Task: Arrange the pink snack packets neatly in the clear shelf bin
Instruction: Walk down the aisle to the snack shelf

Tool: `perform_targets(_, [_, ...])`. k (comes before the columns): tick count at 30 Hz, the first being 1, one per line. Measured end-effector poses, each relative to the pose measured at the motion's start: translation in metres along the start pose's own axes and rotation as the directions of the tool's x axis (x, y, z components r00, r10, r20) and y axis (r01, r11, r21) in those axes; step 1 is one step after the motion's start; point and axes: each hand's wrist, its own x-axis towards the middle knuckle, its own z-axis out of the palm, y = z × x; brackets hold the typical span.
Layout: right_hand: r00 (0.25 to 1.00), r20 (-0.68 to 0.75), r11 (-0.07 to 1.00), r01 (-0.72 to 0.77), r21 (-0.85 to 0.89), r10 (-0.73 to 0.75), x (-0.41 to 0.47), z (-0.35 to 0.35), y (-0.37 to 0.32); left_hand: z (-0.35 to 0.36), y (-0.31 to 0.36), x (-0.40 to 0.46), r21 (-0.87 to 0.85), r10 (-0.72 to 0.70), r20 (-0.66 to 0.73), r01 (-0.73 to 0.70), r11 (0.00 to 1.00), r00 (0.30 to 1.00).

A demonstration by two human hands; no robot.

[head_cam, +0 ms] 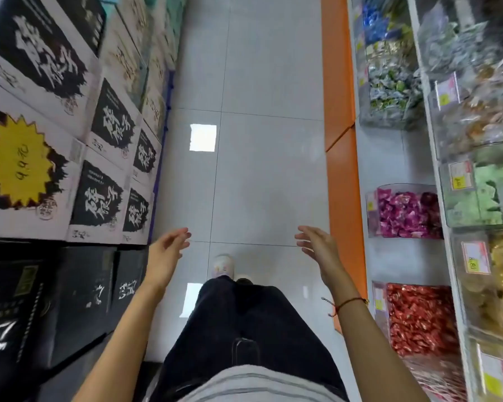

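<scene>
My left hand [169, 250] and right hand [317, 245] hover empty, fingers loosely spread, over the aisle floor [259, 175]; the pink snack packets [407, 214], probably light, crinkly and slippery, fill the clear shelf bin [373, 227] rightward—best pinched by their edges.

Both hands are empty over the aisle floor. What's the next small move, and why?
Probably swing the right hand rightward toward the clear bin of pink snack packets. Both it and the left hand hang open over the floor, holding nothing, and that bin sits on the low shelf just beyond the orange edge.
</scene>
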Motion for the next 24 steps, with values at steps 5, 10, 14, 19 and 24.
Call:
perform_targets(5, [1.0,-0.02,1.0,0.004,0.011,-0.004,0.039,0.018,-0.044,-0.009,0.022,0.037,-0.029,-0.045,-0.041,0.044,0.999,0.998])
perform_targets(10, [0.999,-0.052,1.0,-0.002,0.027,0.003,0.082,0.038,-0.088,-0.006,0.07,0.099,-0.05,-0.046,-0.03,0.044,0.998,0.998])
perform_targets(14, [0.996,-0.087,0.999,0.005,0.038,-0.002,0.113,0.046,-0.121,0.005,0.123,0.156,-0.076,-0.027,0.005,0.027,0.997,1.0])
perform_targets(19, [0.989,-0.15,0.999,0.008,0.048,-0.001,0.157,0.04,-0.17,0.027,0.195,0.222,-0.039,0.024,0.055,-0.022,0.999,0.998])
perform_targets(24, [0.985,-0.171,0.998,0.019,0.068,-0.007,0.22,0.035,-0.238,0.055,0.259,0.287,0.014,0.068,0.054,-0.069,0.998,0.996])
